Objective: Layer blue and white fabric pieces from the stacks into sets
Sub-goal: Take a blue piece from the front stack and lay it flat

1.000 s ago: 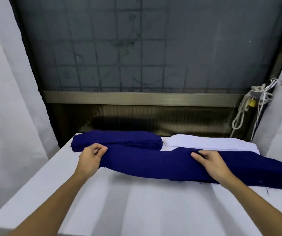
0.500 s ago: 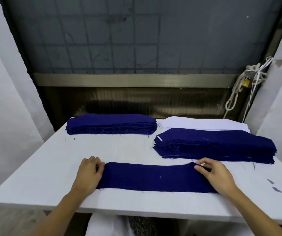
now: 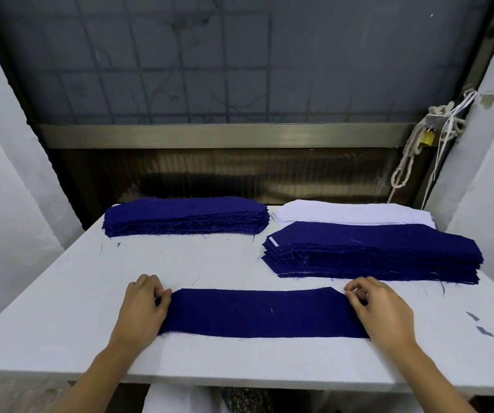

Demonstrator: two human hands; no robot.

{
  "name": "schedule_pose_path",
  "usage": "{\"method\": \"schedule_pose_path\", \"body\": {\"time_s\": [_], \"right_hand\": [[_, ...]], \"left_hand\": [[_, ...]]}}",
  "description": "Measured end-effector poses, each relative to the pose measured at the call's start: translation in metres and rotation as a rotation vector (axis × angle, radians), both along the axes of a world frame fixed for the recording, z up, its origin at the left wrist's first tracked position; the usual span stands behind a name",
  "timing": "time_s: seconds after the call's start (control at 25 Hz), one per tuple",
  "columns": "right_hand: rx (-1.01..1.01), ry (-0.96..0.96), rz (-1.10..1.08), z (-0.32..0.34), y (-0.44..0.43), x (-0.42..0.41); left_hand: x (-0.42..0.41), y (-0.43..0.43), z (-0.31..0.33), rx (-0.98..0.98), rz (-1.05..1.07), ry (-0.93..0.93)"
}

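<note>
A single long dark blue fabric piece [image 3: 257,312] lies flat on the white table [image 3: 61,308] near its front edge. My left hand [image 3: 143,308] pinches the piece's left end with curled fingers. At the right end my right hand [image 3: 380,311] pinches it the same way. A thin pale fringe shows along the piece's near edge. A stack of blue pieces [image 3: 186,214] sits at the back left. Another, wider blue stack [image 3: 374,248] sits at the right, just behind my right hand. Behind that lies a low white stack [image 3: 344,211].
Small fabric scraps [image 3: 484,329] and loose threads lie on the table at the right. A dark window with a metal sill fills the back wall. A knotted rope with a brass padlock [image 3: 427,137] hangs at the right. White walls close in on both sides.
Both hands pulled the blue piece off the right stack and laid it flat near the front edge. Since half a second ago it has hardly moved.
</note>
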State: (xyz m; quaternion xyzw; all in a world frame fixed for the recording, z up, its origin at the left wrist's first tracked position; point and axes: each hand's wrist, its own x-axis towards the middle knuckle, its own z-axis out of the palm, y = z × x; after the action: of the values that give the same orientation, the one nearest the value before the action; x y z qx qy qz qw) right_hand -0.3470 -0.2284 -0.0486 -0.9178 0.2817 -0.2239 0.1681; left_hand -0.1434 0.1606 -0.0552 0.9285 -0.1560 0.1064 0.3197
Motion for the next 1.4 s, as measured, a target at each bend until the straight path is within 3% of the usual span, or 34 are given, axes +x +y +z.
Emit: {"method": "schedule_pose_path", "body": {"time_s": [0.24,0.32,0.4,0.56,0.76,1.0,1.24,1.4], "right_hand": [[0.025,-0.047,-0.035,-0.001,-0.003,0.003],[0.037,-0.094,-0.033,0.005,-0.004,0.004],[0.032,-0.159,-0.004,0.018,-0.009,0.011],[0.042,-0.232,0.022,0.058,-0.036,0.049],[0.071,-0.055,0.031,0.088,-0.083,0.114],[0.112,0.205,0.033,0.08,-0.131,0.187],[0.07,0.274,0.052,0.052,-0.158,0.226],[0.005,0.268,0.067,0.039,-0.165,0.234]], "left_hand": [[0.002,-0.003,0.006,-0.072,0.01,0.089],[0.01,-0.007,0.015,-0.01,0.009,0.149],[0.025,-0.022,0.032,0.044,0.004,0.112],[0.06,-0.084,0.076,-0.04,-0.116,0.038],[0.091,-0.186,0.107,-0.055,-0.267,0.136],[0.122,-0.293,0.11,-0.012,-0.356,0.213],[0.149,-0.356,0.079,0.207,-0.327,0.234],[0.155,-0.374,0.068,0.22,-0.248,0.252]]}}
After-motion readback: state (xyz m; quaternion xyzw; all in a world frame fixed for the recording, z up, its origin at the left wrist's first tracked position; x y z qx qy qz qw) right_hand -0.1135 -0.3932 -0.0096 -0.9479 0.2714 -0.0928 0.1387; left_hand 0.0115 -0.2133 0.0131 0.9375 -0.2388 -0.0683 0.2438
